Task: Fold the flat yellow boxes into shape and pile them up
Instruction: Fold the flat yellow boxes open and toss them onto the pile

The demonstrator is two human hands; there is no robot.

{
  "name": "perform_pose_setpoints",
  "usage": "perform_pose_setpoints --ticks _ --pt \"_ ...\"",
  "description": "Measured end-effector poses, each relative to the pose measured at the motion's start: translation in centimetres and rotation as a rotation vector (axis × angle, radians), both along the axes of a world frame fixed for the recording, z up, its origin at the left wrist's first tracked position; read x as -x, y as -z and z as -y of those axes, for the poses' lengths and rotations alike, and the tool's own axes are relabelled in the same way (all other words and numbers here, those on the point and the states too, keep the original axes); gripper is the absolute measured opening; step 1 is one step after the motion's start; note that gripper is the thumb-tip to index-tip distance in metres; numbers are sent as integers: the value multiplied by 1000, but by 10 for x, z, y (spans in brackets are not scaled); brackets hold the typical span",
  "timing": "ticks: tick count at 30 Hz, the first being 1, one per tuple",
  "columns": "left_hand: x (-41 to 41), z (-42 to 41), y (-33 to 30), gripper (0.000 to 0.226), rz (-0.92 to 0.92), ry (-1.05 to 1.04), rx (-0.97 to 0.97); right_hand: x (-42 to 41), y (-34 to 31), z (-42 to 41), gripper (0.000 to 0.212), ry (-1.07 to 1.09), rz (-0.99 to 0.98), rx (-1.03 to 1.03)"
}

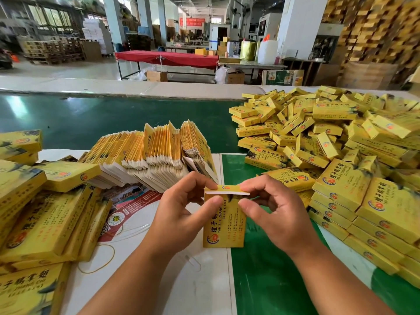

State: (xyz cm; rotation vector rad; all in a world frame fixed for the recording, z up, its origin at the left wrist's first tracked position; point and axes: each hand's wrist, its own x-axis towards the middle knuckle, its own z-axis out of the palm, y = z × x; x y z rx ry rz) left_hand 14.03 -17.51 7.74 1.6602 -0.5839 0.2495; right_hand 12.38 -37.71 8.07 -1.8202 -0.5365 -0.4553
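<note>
A small yellow box (pixel 223 223) with red and black print stands upright in front of me, held between both hands. My left hand (pixel 181 212) grips its left edge, and the thumb and fingers pinch the top flap. My right hand (pixel 275 212) pinches the same white-edged top flap from the right side. Behind the hands, a row of flat yellow boxes (pixel 156 153) stands on edge, packed together. A big loose pile of folded yellow boxes (pixel 329 142) covers the table to the right.
Larger yellow boxes (pixel 45 212) lie stacked at the left. A printed paper sheet (pixel 129 203) and a rubber band (pixel 100 258) lie on the white board under my left arm. A green conveyor belt (pixel 91 119) runs behind. Beyond it, the workshop holds a red-covered table (pixel 166 57).
</note>
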Motion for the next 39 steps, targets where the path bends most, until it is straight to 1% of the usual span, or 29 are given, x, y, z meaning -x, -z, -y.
perform_pose_setpoints --ticks 4,7,10,13,14,16,18,19,22,24,26,28,30,34,36,39 --pt "1 0 -3 16 36 -52 -43 1 -3 -1 18 23 73 31" --pt "-1 -1 -2 12 32 -51 -51 0 -2 -1 3 30 44 30" --pt "-1 -2 -3 15 21 -62 -74 0 -2 -2 8 42 74 56" --pt "1 2 -1 13 12 -134 -101 0 -2 -4 3 97 120 88" --pt "3 6 1 17 -1 -185 -98 0 -1 -5 2 137 135 94" --pt "7 15 5 38 -59 -289 -103 2 1 -10 6 234 169 79" --pt "14 25 9 64 -95 -324 -188 4 3 -16 8 298 193 23" --pt "16 29 11 69 -68 -335 -254 5 3 -20 11 305 191 -9" --pt "20 33 14 63 48 -414 -412 9 1 -27 15 281 155 -28" --pt "19 31 13 65 91 -438 -478 10 -1 -28 16 252 98 -25" --pt "19 28 11 69 128 -441 -526 11 -3 -27 22 250 62 -6" --pt "20 28 10 72 152 -437 -552 11 -4 -25 21 262 61 -7" --pt "21 29 9 74 156 -431 -569 12 -6 -24 12 265 68 -37" --pt "22 30 9 75 167 -433 -617 13 -8 -21 12 271 52 -66" --pt "22 31 9 75 168 -438 -633 13 -8 -21 12 291 59 -36" --pt "22 31 10 75 165 -444 -660 13 -8 -20 11 317 110 92"
